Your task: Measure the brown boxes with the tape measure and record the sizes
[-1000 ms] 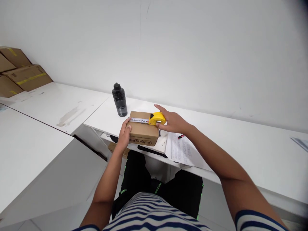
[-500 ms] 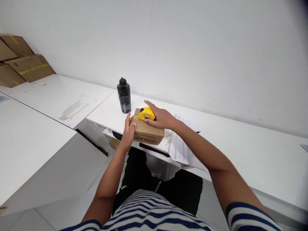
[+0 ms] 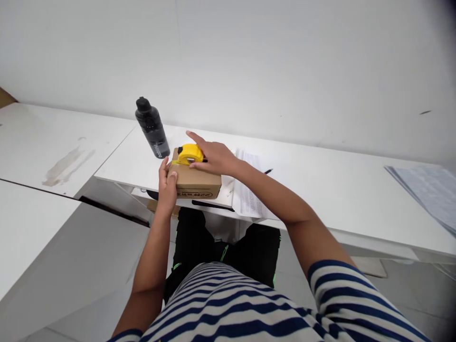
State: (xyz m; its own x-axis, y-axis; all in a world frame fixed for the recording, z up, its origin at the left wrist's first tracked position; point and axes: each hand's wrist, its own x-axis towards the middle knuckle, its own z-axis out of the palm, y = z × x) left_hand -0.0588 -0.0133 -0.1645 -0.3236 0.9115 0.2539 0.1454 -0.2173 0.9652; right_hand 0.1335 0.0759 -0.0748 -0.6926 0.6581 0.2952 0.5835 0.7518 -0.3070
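The long white laminate table carries a small brown cardboard box at its near edge, clasped at one end by the left hand. Just beyond and left of that grip stands a black plastic bottle. Right of the grip lies a printed white paper sheet reaching the table's near edge, with a thin black pen just past it. Well to the right lie pale grey papers.

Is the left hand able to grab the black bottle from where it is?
Probably yes. The left hand grips the left end of the cardboard box, and the black bottle stands just beyond on the white desk, only bare desk between. The right hand, on the tape measure, is clear of it.
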